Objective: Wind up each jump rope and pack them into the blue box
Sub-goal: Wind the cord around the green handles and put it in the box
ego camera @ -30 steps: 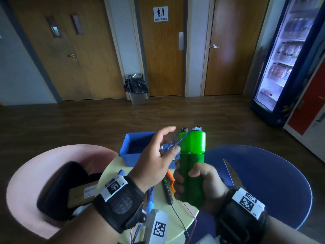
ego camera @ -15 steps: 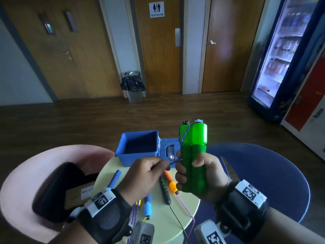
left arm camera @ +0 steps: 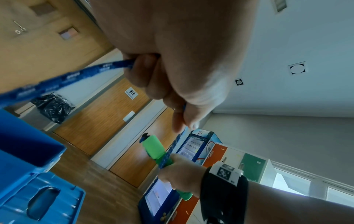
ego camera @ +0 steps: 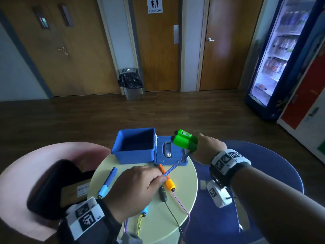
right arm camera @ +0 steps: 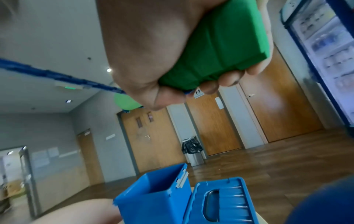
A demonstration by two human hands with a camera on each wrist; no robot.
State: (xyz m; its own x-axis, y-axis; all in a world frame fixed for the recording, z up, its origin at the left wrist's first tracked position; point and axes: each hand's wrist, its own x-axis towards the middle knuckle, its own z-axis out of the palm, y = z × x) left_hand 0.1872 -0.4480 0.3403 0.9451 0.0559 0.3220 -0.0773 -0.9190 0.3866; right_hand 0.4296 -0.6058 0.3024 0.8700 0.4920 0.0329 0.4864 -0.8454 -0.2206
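While pinching the blue rope (ego camera: 173, 167) low at near left, left hand (ego camera: 135, 189) draws it taut, slanting up to the far right. Gripped there in right hand (ego camera: 208, 149): green handles (ego camera: 183, 140), long axis pointing left toward blue box (ego camera: 134, 155) on desk (ego camera: 182, 196).

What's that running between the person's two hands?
A blue patterned rope, stretched taut from the left hand, which pinches it, up to the green handles gripped in the right hand. The head view shows it best.
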